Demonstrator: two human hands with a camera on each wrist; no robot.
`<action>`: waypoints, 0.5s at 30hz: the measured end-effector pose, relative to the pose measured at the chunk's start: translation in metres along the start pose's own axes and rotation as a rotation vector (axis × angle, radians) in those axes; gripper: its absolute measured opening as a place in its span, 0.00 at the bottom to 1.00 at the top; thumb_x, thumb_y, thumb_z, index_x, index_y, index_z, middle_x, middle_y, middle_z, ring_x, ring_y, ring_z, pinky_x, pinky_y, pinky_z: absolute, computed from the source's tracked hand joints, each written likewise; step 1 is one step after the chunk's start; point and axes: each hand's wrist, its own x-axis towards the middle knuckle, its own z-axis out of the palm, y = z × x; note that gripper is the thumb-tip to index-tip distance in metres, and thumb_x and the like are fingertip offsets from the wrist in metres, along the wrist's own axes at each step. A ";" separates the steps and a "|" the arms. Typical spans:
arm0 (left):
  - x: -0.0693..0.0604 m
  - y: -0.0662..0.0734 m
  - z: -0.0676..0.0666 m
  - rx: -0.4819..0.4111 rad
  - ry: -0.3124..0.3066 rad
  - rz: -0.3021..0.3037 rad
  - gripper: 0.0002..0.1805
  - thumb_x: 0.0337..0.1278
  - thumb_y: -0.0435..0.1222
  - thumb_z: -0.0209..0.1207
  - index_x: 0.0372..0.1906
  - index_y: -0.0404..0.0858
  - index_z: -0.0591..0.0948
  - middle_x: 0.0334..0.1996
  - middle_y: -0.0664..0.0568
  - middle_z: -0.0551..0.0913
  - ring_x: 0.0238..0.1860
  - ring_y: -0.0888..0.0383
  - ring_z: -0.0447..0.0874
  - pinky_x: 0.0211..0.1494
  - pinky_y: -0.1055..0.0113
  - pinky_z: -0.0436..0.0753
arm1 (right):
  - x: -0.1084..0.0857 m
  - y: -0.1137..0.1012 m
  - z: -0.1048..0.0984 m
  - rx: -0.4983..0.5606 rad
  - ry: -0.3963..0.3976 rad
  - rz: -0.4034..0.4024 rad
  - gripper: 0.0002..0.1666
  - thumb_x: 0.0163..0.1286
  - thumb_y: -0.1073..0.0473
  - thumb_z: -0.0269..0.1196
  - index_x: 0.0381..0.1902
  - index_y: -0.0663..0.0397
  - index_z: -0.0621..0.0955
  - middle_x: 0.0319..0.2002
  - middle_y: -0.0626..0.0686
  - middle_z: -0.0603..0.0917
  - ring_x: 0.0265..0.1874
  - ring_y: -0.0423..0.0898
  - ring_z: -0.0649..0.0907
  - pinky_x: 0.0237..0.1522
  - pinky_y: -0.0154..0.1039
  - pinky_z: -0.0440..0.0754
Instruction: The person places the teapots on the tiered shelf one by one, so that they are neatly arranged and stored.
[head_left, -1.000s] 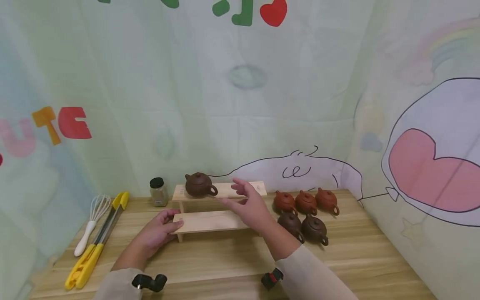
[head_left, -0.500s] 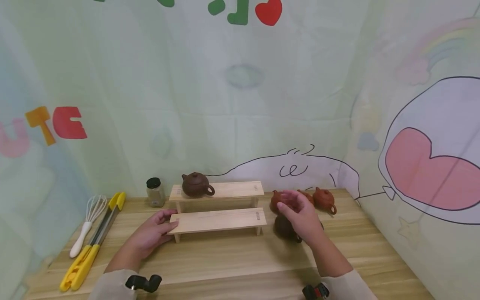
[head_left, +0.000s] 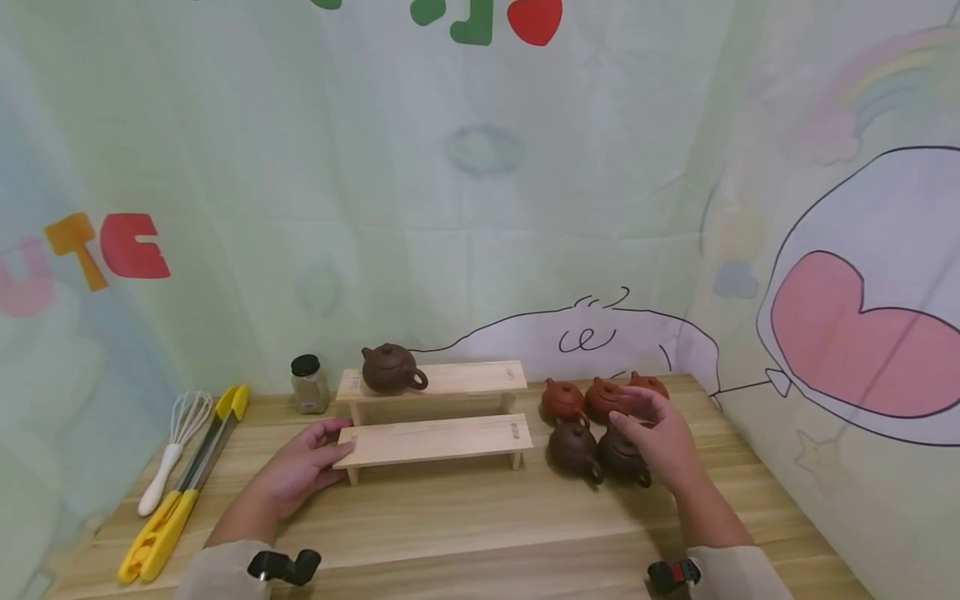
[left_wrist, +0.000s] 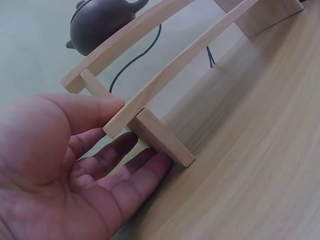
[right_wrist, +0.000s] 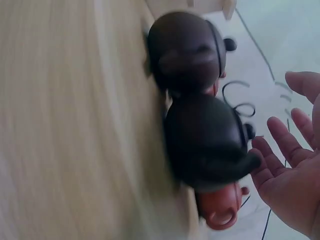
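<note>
My left hand grips the left end of a two-tier wooden stand, thumb on the lower board and fingers against the leg beneath it, as the left wrist view shows. On the upper board, near its left end, sits a dark brown teapot. My right hand hovers at the right-hand dark teapot, fingers spread near its lid knob; whether they touch it I cannot tell. Another dark teapot stands to its left. Behind them is a row of reddish teapots, the rightmost partly hidden by my hand.
Left on the wooden table lie a white-handled whisk and yellow-handled tongs. A black-lidded jar stands left of the stand. A printed curtain closes off the back and sides.
My right hand has moved right, from above the stand, over the teapots, to the right-hand dark one. My left hand stays on the stand. The head view has shifted slightly.
</note>
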 end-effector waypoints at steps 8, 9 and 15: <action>0.001 0.000 0.001 0.000 -0.001 -0.004 0.37 0.81 0.40 0.58 0.82 0.32 0.56 0.84 0.32 0.52 0.69 0.51 0.77 0.70 0.51 0.85 | 0.003 0.020 -0.006 -0.054 -0.120 0.080 0.36 0.72 0.45 0.73 0.70 0.55 0.77 0.69 0.62 0.80 0.70 0.61 0.79 0.72 0.60 0.78; 0.001 0.000 0.001 0.002 -0.001 -0.005 0.38 0.81 0.41 0.58 0.82 0.32 0.56 0.84 0.32 0.52 0.69 0.50 0.77 0.71 0.51 0.84 | 0.004 0.022 -0.006 -0.062 -0.132 0.082 0.36 0.71 0.45 0.73 0.69 0.56 0.78 0.69 0.62 0.81 0.69 0.61 0.80 0.71 0.59 0.79; -0.001 0.001 0.001 0.006 0.000 -0.006 0.38 0.81 0.41 0.58 0.83 0.33 0.55 0.85 0.32 0.50 0.73 0.47 0.74 0.72 0.49 0.83 | 0.005 0.029 -0.006 -0.059 -0.179 0.077 0.36 0.69 0.49 0.76 0.67 0.59 0.79 0.68 0.63 0.81 0.66 0.61 0.83 0.67 0.56 0.83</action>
